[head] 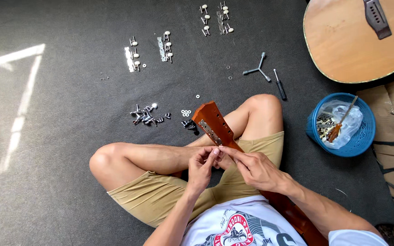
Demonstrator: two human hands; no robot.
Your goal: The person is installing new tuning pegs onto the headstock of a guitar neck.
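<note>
A reddish-brown guitar headstock with a metal tuner plate on its side rests across my crossed legs, the neck running down toward my lap. My left hand and my right hand meet at the neck just below the headstock. The fingertips of both hands pinch at a small part there; the part itself is too small to make out. Loose screws and small metal pieces lie on the dark mat just left of the headstock, beside several white washers.
Tuner strips with white knobs lie farther out on the mat. A three-armed wrench and a small screwdriver sit beyond my right knee. A blue basket holds tools; a guitar body lies top right.
</note>
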